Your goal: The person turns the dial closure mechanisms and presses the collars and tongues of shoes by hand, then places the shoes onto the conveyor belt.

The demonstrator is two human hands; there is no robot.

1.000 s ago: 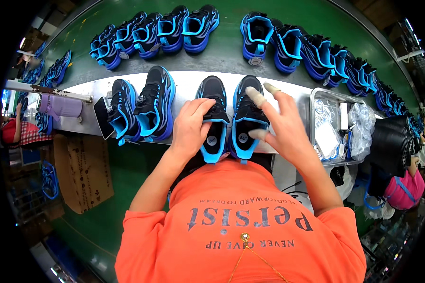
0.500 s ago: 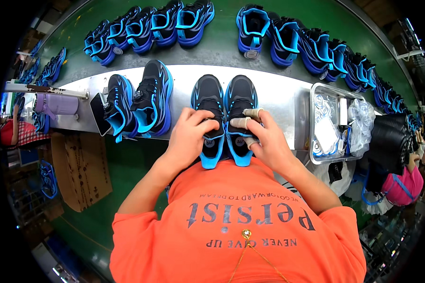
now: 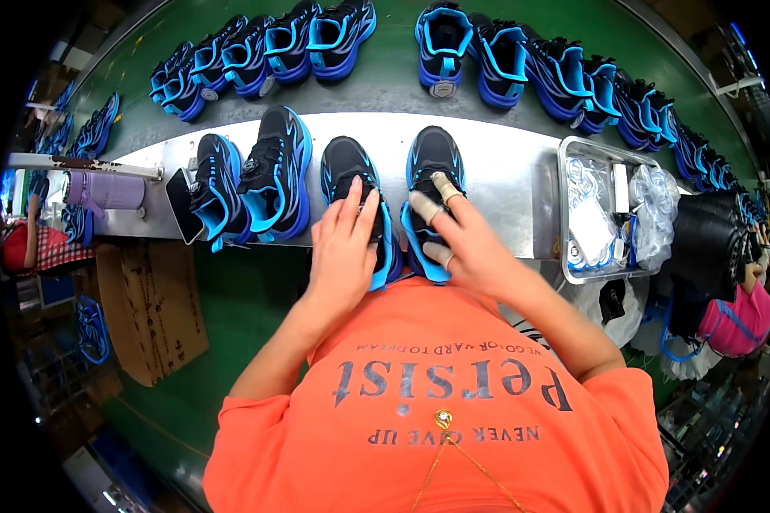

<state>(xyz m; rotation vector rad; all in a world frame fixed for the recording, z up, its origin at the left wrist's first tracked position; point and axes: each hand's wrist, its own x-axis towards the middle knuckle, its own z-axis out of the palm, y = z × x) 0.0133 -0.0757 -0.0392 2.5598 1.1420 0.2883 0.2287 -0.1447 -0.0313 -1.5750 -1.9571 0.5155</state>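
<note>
Two black-and-blue sneakers stand in front of me, toes pointing away, with a gap between them. My left hand [image 3: 342, 248] lies over the left sneaker [image 3: 344, 156], its fingers reaching onto the tongue and its palm hiding much of the shoe's outer side. My right hand [image 3: 472, 248] grips the right sneaker [image 3: 434, 150], fingers on the tongue and along the collar. Pale finger cots cover several of my right fingertips. Left of these stands another pair, a nearer sneaker [image 3: 293, 184] and a farther sneaker [image 3: 218, 184], both with toes pointing away.
A clear plastic tray [image 3: 565, 214] at the right holds round tags, a white card and plastic bags. Rows of sneakers [image 3: 342, 51] line the green belt [image 3: 393, 34] beyond the metal ledge. A lilac cup [image 3: 115, 190], a phone [image 3: 180, 205] and a cardboard box [image 3: 150, 312] are at the left.
The two sneakers under my hands have moved apart, the left one shifting left. My left fingers have straightened from a curled hold. The insoles' round labels are no longer visible.
</note>
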